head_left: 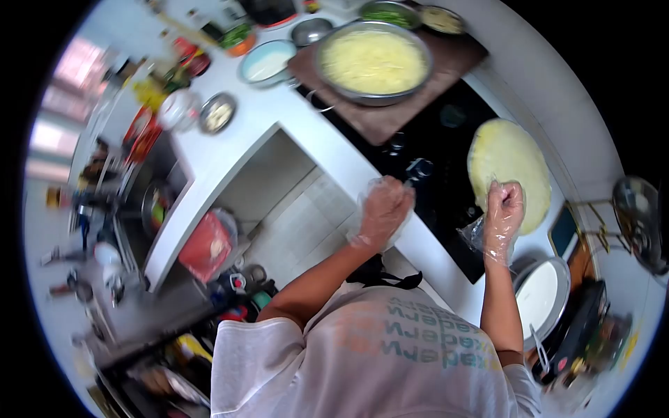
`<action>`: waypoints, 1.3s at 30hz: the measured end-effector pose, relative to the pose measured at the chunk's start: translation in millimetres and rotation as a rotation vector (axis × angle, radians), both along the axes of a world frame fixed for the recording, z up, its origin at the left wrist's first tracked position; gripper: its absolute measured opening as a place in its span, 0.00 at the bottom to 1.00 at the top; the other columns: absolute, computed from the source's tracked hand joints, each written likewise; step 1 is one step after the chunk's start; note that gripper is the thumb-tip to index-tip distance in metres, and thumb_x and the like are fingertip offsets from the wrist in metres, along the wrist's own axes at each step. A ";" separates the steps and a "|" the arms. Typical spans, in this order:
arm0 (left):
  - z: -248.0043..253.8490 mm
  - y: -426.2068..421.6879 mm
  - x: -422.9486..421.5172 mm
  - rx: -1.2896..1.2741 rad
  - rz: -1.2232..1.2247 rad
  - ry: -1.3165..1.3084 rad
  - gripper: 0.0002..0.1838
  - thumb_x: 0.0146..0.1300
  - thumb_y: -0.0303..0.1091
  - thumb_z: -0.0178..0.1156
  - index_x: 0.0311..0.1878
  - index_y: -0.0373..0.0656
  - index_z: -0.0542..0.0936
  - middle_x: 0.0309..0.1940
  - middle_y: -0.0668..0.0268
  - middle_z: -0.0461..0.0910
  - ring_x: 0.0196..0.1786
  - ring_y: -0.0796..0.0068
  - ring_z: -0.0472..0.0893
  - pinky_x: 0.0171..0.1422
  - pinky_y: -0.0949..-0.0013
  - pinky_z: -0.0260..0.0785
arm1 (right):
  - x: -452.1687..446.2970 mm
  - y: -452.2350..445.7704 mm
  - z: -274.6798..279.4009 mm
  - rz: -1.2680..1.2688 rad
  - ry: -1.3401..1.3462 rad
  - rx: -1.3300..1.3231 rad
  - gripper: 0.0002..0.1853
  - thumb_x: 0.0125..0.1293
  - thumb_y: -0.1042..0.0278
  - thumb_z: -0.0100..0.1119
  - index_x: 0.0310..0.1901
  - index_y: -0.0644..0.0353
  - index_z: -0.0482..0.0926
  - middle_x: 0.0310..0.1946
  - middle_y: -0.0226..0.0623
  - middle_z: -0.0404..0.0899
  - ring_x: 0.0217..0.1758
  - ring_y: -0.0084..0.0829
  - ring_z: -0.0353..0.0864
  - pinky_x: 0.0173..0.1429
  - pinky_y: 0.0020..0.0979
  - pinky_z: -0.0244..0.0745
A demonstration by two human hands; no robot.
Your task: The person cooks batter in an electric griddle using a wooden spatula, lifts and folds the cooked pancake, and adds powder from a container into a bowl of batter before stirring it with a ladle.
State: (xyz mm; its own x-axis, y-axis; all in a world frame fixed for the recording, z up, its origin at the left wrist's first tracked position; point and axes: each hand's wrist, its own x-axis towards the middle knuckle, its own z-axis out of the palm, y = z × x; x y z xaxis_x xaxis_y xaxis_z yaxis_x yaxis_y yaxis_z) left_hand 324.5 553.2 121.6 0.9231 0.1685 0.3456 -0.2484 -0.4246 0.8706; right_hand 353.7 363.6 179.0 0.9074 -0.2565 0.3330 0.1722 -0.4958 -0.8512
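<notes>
My left hand [385,209], in a clear plastic glove, is held at the front edge of the black stovetop [446,164] with its fingers curled closed. Whatever it may hold is hidden. My right hand [504,212], gloved the same way, is closed in a pinch over the lower part of a large flat pale-yellow round [512,153] that looks like a sheet of dough. Whether the fingers grip anything does not show. Loose clear plastic hangs beside the right wrist.
A wide metal bowl of pale-yellow shreds [374,63] stands on a brown board [376,122]. To the right of my body is a pot of white liquid [536,296] with a handled utensil. A small metal bowl [218,113] and a white-filled basin [268,64] sit on the white counter [240,139].
</notes>
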 end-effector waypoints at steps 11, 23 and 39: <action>-5.3 157.1 -182.3 0.037 0.741 0.191 0.13 0.51 0.29 0.53 0.16 0.36 0.64 0.11 0.57 0.61 0.16 0.66 0.62 0.23 0.65 0.56 | -37.4 121.3 -9.7 0.370 -0.028 0.211 0.20 0.55 0.76 0.54 0.17 0.59 0.51 0.17 0.24 0.47 0.22 0.19 0.46 0.23 0.25 0.46; 20.7 320.2 -197.0 0.087 1.015 -0.086 0.17 0.54 0.30 0.55 0.15 0.38 0.61 0.12 0.64 0.59 0.19 0.77 0.59 0.25 0.69 0.54 | -38.8 276.4 -6.4 0.556 -0.016 0.242 0.11 0.62 0.66 0.50 0.32 0.66 0.76 0.23 0.22 0.68 0.26 0.14 0.60 0.32 0.18 0.59; 65.6 867.2 -110.5 0.177 1.413 -0.121 0.15 0.56 0.39 0.52 0.37 0.35 0.75 0.26 0.55 0.77 0.29 0.64 0.76 0.36 0.66 0.67 | 20.2 610.5 -6.9 0.843 0.376 0.148 0.19 0.60 0.67 0.53 0.18 0.53 0.54 0.18 0.19 0.50 0.22 0.14 0.48 0.24 0.20 0.46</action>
